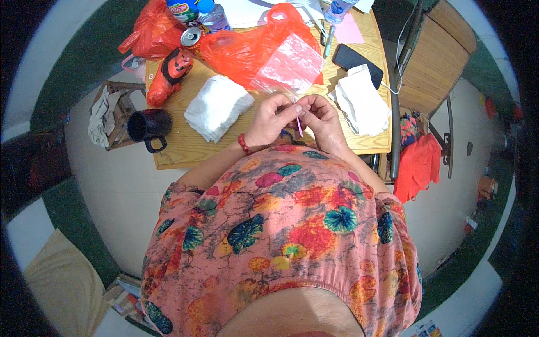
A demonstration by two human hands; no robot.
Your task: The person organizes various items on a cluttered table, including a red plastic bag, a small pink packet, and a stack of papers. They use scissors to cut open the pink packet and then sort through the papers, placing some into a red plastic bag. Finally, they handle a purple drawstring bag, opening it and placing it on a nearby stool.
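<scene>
My left hand (273,118), with a red bead bracelet (244,144) at its wrist, and my right hand (323,122) meet at the table's front edge. Their thumbs and fingers pinch together at the near end of a clear plastic bag (290,63), which lies flat over a red plastic bag (236,52). A thin pink strip (300,127) sticks out below the fingertips; whether it belongs to the bag I cannot tell. To the left rests a folded white cloth or tissue stack (218,107). A second white stack (363,103) lies to the right, touching a black smartphone (358,63).
A dark mug (148,126) stands at the wooden table's (185,153) left edge. Behind are an orange-red wrapped item (166,80), an opened can (192,38), plastic bottles (212,17) and a pen (329,40). A white cable (399,63) runs towards a wooden chair (442,54) at right.
</scene>
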